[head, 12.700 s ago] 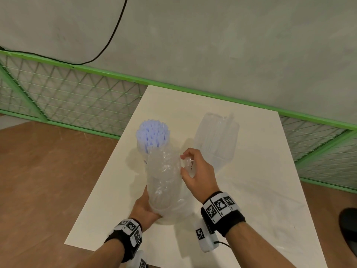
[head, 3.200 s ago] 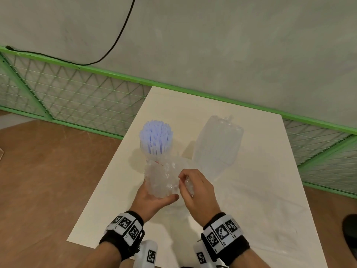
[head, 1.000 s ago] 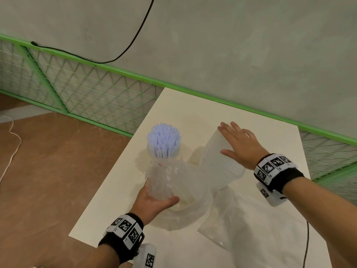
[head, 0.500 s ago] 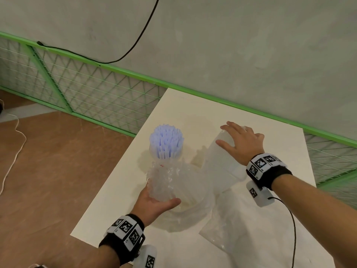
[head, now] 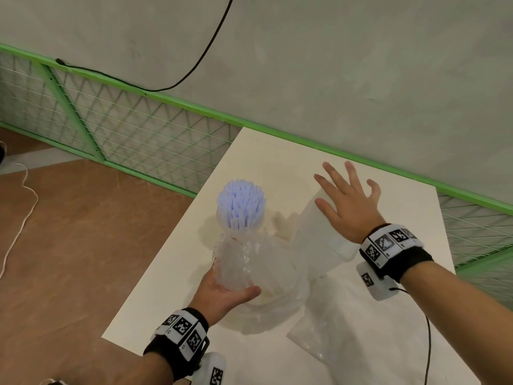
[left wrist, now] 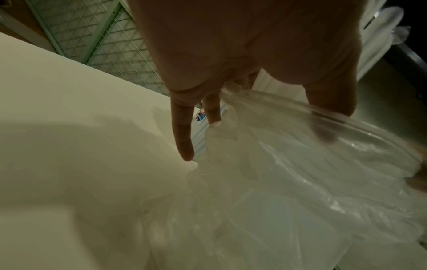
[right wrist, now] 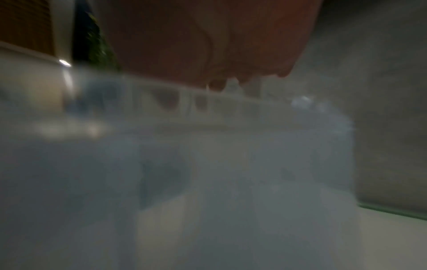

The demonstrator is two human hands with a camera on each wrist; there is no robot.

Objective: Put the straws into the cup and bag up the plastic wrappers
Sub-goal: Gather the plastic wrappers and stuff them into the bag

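A dense bundle of pale lilac-white straws (head: 241, 204) stood upright in a clear cup (head: 222, 218) near the left edge of the smooth cream table (head: 388, 323), their cut ends forming a rounded tuft. Just in front of the cup, the left hand (head: 222, 290) gripped a crinkled, translucent plastic bag (head: 266, 276) at its rim, thumb over the edge and fingers (left wrist: 182, 131) behind; crumpled glossy film filled the bag, whose lower part spread in folds on the table. To the right, a flat, frosted plastic wrapper (head: 316, 234), roughly rectangular, lay under the right hand (head: 347, 201), whose fingers were straight and splayed over its far end. The right wrist view was blurred. A green mesh fence (head: 133, 134) stood beyond the table.
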